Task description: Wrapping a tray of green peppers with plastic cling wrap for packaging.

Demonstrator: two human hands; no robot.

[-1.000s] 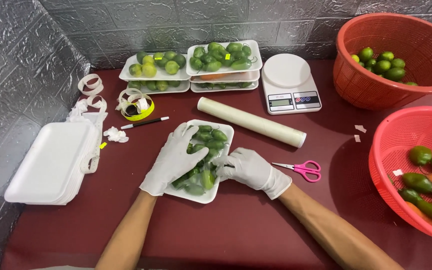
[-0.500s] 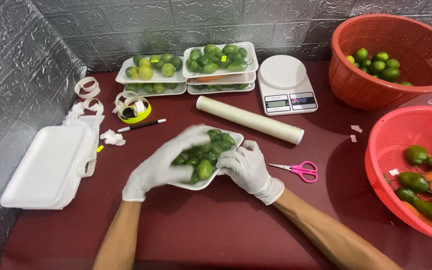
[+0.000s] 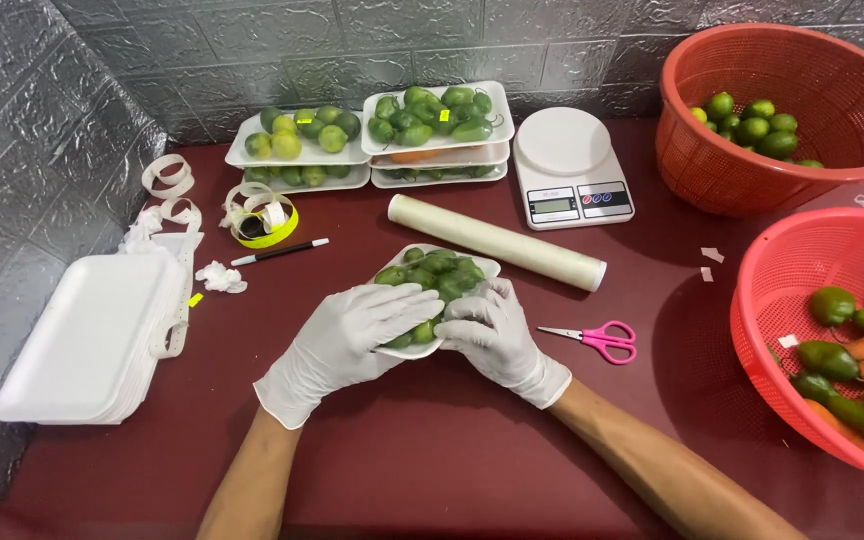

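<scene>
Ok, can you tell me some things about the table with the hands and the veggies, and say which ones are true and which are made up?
1. Both hands wear white gloves. True: the left hand and right hand are gloved.
2. The hands hold a tray of green peppers. True: both grip the white tray.
3. The scissors are blue. False: their handles are pink.
4. The kitchen scale has limes on it. False: its plate is bare; the limes sit in the red basket by the wall.
5. The roll of plastic wrap lies between the held tray and the scale. True.
6. The stack of foam trays is next to the right hand. False: it lies out past the left hand.
</scene>
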